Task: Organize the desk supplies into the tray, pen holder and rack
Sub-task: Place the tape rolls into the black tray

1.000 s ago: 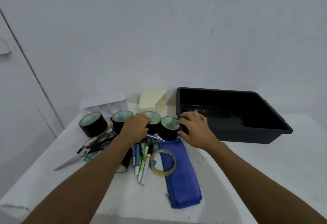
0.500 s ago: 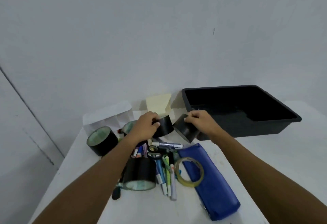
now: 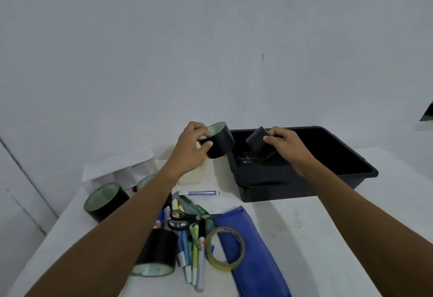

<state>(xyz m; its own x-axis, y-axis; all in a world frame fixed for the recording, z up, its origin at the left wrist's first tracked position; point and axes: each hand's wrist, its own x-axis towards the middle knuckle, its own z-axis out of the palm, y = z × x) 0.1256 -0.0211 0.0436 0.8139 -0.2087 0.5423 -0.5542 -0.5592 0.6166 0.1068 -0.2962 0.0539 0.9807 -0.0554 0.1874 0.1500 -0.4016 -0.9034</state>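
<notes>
Left hand (image 3: 191,146): I see its fingers curled round a black tape roll (image 3: 220,143), held in the air by the tray (image 3: 281,192) rim.
Right hand (image 3: 284,142): pinches the second roll (image 3: 257,142) over the tray.
Hidden: a third roll (image 3: 146,180) is mostly behind the left forearm.

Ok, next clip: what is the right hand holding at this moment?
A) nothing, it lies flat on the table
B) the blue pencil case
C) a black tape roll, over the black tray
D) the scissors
C: the right hand grips a black tape roll above the black tray, while the scissors and blue pencil case lie on the table.
</notes>
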